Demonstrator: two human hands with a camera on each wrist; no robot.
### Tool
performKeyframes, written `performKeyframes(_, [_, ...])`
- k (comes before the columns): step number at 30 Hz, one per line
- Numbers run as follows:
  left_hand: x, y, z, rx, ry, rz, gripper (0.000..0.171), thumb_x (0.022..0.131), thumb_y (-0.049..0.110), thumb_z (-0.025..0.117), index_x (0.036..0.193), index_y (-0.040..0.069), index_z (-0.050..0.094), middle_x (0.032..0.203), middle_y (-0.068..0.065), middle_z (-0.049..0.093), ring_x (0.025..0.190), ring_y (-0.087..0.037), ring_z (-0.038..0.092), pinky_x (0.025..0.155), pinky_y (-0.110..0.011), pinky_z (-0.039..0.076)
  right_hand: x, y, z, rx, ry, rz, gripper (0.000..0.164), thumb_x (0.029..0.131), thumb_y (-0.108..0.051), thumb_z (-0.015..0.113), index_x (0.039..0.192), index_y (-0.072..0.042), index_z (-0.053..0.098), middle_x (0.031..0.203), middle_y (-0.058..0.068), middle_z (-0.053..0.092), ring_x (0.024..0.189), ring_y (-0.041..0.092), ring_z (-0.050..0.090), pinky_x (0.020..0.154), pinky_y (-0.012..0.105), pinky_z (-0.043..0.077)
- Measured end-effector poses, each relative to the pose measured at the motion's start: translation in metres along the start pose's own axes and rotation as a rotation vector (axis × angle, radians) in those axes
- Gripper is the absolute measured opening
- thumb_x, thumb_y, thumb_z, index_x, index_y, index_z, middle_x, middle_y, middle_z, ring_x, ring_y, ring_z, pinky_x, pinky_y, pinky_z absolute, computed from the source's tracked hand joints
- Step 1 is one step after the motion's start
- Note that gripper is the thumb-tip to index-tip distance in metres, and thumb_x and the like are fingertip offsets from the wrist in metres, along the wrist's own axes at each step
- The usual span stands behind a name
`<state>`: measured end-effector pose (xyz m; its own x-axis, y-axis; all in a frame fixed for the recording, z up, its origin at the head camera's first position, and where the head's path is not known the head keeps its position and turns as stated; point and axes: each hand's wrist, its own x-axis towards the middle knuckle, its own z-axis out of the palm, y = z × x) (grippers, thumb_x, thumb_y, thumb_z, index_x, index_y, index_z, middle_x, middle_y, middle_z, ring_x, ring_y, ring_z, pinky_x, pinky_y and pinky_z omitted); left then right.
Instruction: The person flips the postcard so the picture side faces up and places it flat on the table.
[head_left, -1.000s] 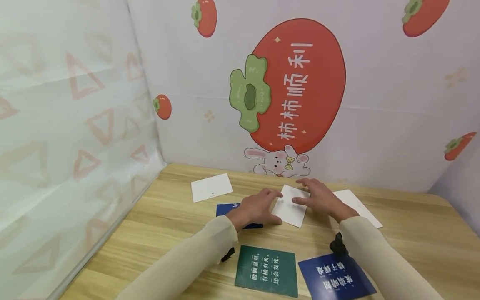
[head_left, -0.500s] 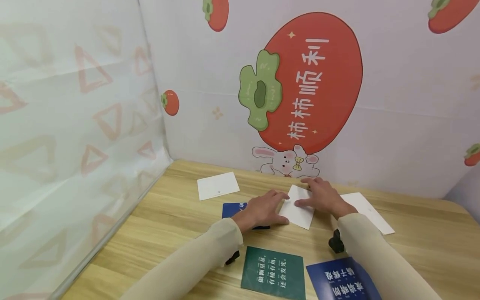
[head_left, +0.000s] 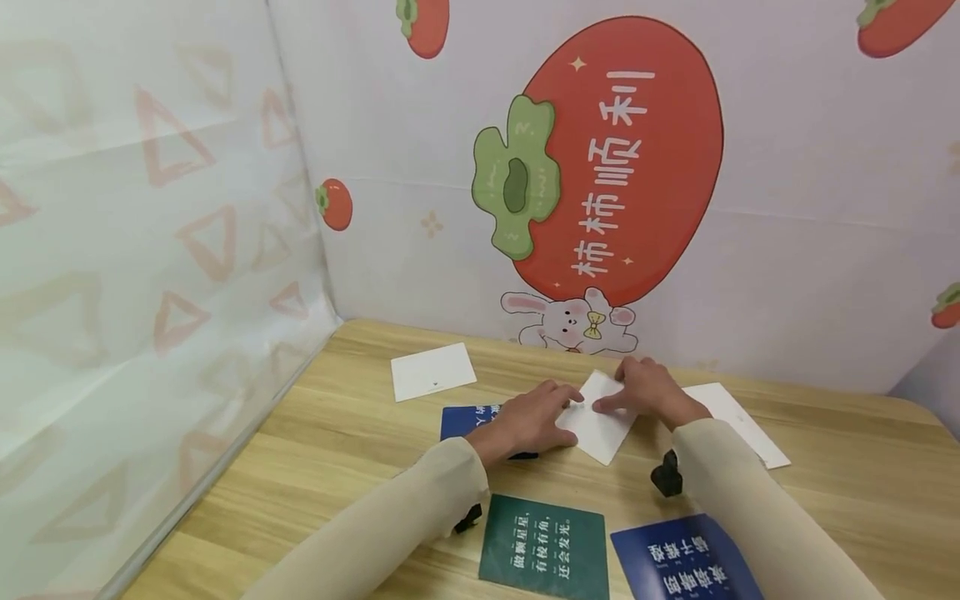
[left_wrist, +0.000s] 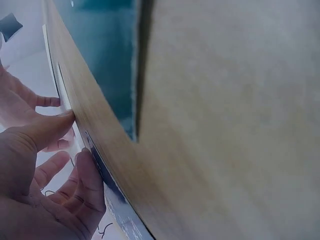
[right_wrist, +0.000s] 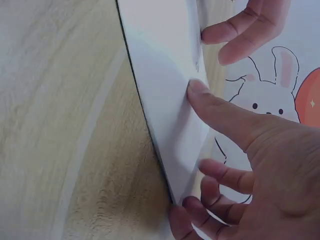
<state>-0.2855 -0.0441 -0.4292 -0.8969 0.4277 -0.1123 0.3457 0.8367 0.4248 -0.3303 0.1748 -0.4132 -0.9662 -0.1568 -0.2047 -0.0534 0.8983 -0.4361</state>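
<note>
In the head view, a white card (head_left: pixel 600 437) lies turned on the wooden table between both hands. My right hand (head_left: pixel 651 393) holds its right side, thumb on the white face and fingers bent at the edge; the right wrist view shows this thumb (right_wrist: pixel 200 90) close up. On the card's left, my left hand (head_left: pixel 528 419) touches the edge with loosely bent fingers and thumb spread apart. Beneath that hand sits a blue card (head_left: pixel 461 421), partly covered. The white card's print is too small to read.
A green card (head_left: pixel 543 546) with white writing and another blue card (head_left: pixel 678 554) lie near the front. White cards rest at the back left (head_left: pixel 433 372) and by the right forearm (head_left: pixel 738 421). A wall with a printed persimmon (head_left: pixel 652 208) borders the table's far edge.
The white card between the hands has turned, its near corner swinging left. My right hand has shifted slightly right with its fingers more bent. The left hand has barely moved.
</note>
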Motion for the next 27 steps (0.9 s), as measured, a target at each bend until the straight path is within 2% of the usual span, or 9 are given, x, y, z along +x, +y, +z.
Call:
performKeyframes(4, [0.0, 0.0, 0.0, -0.007, -0.003, 0.005, 0.058, 0.098, 0.037, 0.083, 0.151, 0.033, 0.06, 0.143, 0.004, 0.063, 0.116, -0.013, 0.064, 0.101, -0.035, 0.057, -0.007, 0.001, 0.001, 0.018, 0.018, -0.022, 0.063, 0.085, -0.04, 0.092, 0.123, 0.003, 0.065, 0.121, 0.024, 0.062, 0.108, 0.036, 0.056, 0.097, 0.051, 0.06])
performKeyframes(8, [0.001, 0.0, 0.0, 0.001, 0.002, 0.015, 0.057, 0.099, 0.037, 0.082, 0.151, 0.031, 0.06, 0.143, 0.003, 0.063, 0.118, -0.014, 0.063, 0.103, -0.037, 0.058, -0.011, -0.002, 0.004, 0.005, 0.061, -0.026, 0.064, 0.086, -0.038, 0.091, 0.127, 0.005, 0.066, 0.126, 0.028, 0.062, 0.112, 0.04, 0.057, 0.1, 0.057, 0.059])
performKeyframes(12, [0.001, 0.001, 0.002, 0.005, 0.004, 0.016, 0.056, 0.099, 0.036, 0.082, 0.151, 0.03, 0.061, 0.143, 0.004, 0.063, 0.119, -0.013, 0.063, 0.105, -0.037, 0.057, -0.011, -0.007, 0.008, -0.02, 0.069, 0.022, 0.068, 0.091, -0.039, 0.085, 0.134, 0.01, 0.062, 0.126, 0.031, 0.064, 0.113, 0.044, 0.059, 0.097, 0.06, 0.059])
performKeyframes(18, [0.0, -0.001, 0.003, -0.016, -0.007, 0.022, 0.056, 0.099, 0.035, 0.082, 0.151, 0.03, 0.062, 0.145, 0.003, 0.061, 0.114, -0.012, 0.062, 0.097, -0.032, 0.057, -0.01, -0.002, 0.009, -0.044, 0.075, 0.089, 0.056, 0.101, -0.037, 0.072, 0.126, 0.013, 0.068, 0.11, 0.028, 0.068, 0.1, 0.041, 0.061, 0.082, 0.052, 0.06])
performKeyframes(20, [-0.001, -0.001, 0.003, -0.02, -0.008, 0.018, 0.056, 0.099, 0.035, 0.082, 0.15, 0.031, 0.062, 0.147, 0.003, 0.06, 0.113, -0.012, 0.062, 0.096, -0.031, 0.056, -0.01, 0.001, 0.007, 0.003, 0.077, 0.091, 0.053, 0.103, -0.036, 0.069, 0.124, 0.012, 0.068, 0.11, 0.027, 0.067, 0.1, 0.039, 0.06, 0.081, 0.049, 0.058])
performKeyframes(23, [-0.001, -0.001, 0.002, -0.021, -0.007, 0.009, 0.056, 0.099, 0.036, 0.082, 0.15, 0.031, 0.062, 0.152, 0.003, 0.058, 0.116, -0.014, 0.062, 0.099, -0.032, 0.057, -0.008, 0.007, 0.007, 0.077, 0.096, 0.042, 0.047, 0.105, -0.032, 0.064, 0.126, 0.01, 0.066, 0.12, 0.03, 0.065, 0.106, 0.04, 0.059, 0.089, 0.052, 0.058])
performKeyframes(27, [-0.002, -0.002, 0.0, -0.021, -0.005, 0.002, 0.057, 0.099, 0.036, 0.082, 0.151, 0.031, 0.061, 0.156, 0.002, 0.056, 0.12, -0.015, 0.061, 0.103, -0.034, 0.056, -0.01, 0.012, 0.01, 0.193, 0.124, -0.033, 0.042, 0.105, -0.021, 0.058, 0.136, 0.008, 0.061, 0.141, 0.036, 0.059, 0.127, 0.05, 0.057, 0.108, 0.064, 0.053])
